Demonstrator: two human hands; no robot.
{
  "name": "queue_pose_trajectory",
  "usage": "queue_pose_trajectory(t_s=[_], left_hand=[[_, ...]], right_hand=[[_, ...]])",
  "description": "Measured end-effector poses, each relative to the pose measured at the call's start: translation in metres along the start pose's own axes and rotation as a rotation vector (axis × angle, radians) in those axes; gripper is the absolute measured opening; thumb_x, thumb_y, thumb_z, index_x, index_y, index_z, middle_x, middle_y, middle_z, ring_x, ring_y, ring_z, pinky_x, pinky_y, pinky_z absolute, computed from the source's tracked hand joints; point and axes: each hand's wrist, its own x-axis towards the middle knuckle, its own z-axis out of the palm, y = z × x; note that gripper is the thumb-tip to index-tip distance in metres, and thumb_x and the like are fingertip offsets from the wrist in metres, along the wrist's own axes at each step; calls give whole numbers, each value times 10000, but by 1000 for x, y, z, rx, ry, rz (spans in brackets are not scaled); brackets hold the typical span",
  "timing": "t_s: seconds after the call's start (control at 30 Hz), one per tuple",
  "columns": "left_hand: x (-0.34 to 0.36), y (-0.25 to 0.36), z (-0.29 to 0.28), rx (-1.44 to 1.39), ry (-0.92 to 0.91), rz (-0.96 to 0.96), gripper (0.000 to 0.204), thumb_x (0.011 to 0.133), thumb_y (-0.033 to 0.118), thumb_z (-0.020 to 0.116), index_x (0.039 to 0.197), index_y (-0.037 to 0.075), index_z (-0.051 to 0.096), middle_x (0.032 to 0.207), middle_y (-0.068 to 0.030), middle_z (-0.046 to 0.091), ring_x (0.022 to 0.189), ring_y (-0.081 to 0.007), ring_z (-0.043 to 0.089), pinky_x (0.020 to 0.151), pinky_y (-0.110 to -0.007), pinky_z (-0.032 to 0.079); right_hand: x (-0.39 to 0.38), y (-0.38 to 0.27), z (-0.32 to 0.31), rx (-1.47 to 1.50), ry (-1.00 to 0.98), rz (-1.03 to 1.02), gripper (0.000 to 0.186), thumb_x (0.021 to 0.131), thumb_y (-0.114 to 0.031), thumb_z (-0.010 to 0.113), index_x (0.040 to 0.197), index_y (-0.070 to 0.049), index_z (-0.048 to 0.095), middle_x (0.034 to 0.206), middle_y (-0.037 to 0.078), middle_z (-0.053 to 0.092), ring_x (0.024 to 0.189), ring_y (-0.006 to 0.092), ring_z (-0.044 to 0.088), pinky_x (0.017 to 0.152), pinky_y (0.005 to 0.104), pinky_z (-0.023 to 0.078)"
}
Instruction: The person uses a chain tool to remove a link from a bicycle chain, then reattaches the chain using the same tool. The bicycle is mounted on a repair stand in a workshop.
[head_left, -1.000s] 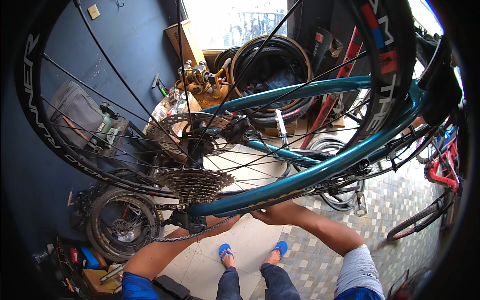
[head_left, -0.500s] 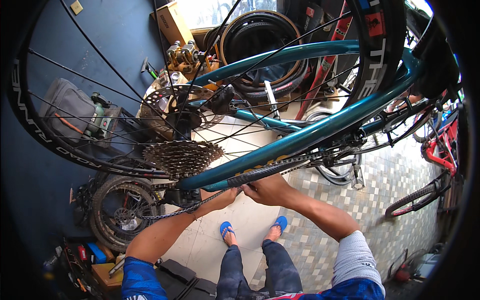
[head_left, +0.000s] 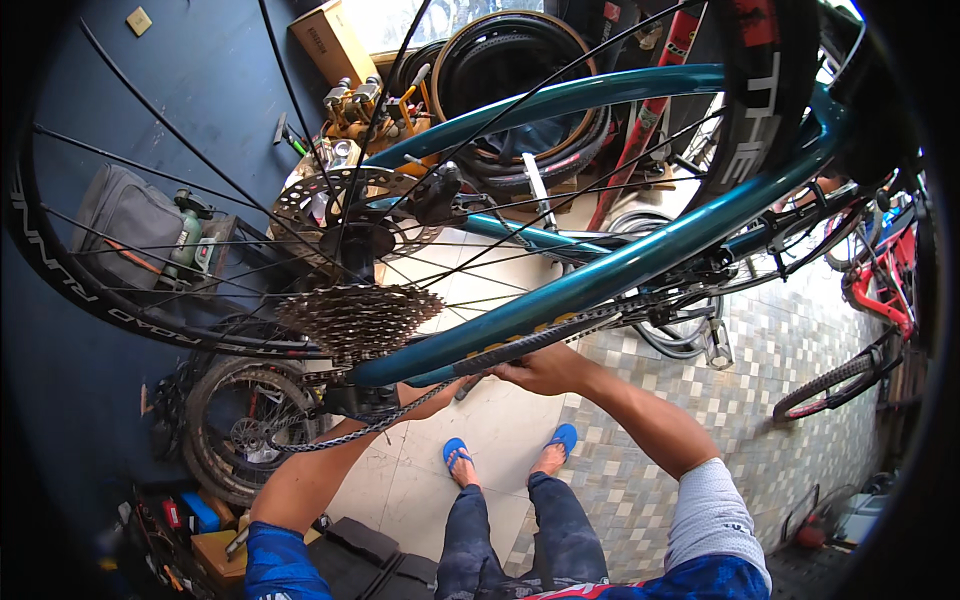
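A teal bicycle frame point(head_left: 600, 290) hangs before me with a black-spoked wheel, cassette point(head_left: 355, 315), disc rotor point(head_left: 300, 200) and chain point(head_left: 400, 410). My left hand point(head_left: 445, 390) reaches under the chainstay, largely hidden by it, near a short dark piece point(head_left: 465, 390) that I cannot make out. My right hand point(head_left: 530, 368) has its fingers curled at the underside of the chainstay, against a black strip point(head_left: 530, 340) along the tube; what they hold is hidden.
Around the bike are an orange compressor point(head_left: 365, 110), stacked tyres point(head_left: 500, 150), a grey bag point(head_left: 120, 225), small wheels point(head_left: 240, 430) at lower left, a red bicycle point(head_left: 880, 300) on the right, tools and boxes point(head_left: 215, 550), and tiled floor point(head_left: 650, 440).
The bike sits higher in the picture than a second ago. Both hands have risen with it, still under the chainstay, and a short dark piece now shows below them.
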Motion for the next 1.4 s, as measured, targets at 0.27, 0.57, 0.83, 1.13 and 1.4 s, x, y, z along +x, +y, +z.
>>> queue_pose_trajectory(t_s=[0.27,0.57,0.83,1.13,1.4], left_hand=[[1,-19,-2,594,14,304,282,954,213,626,1213,104,653,1073,-99,707,902,-235,689,795,-372,548],[15,3,-38,33,-307,-6,206,929,129,594,1132,114,619,1003,-65,697,881,-231,693,823,-363,530],[16,23,-31,-113,-264,-105,158,972,241,547,1043,100,550,762,-176,607,766,-376,680,690,-466,521],[7,-14,-32,-286,-627,-130,209,908,269,670,980,73,677,796,-167,684,739,-308,679,712,-387,556],[11,12,-44,-353,-584,-123,242,937,280,616,1050,74,672,907,-150,686,872,-273,692,807,-378,560]], right_hand=[[4,9,6,-136,210,-224,305,937,-163,652,1219,-47,657,1103,182,677,1033,371,639,900,435,492],[16,39,0,-111,19,-272,207,842,-19,633,1048,-25,652,943,155,679,878,356,664,778,407,530],[26,60,2,-65,-251,-252,326,924,-124,568,1225,1,580,1125,155,603,1053,277,592,949,375,486],[9,25,-23,-189,-563,-305,283,937,-130,540,1192,-10,564,1100,164,575,1027,292,567,915,395,472],[-1,15,-34,-368,-622,-345,238,943,-137,544,1147,-15,562,1032,157,579,950,293,575,850,401,475]])
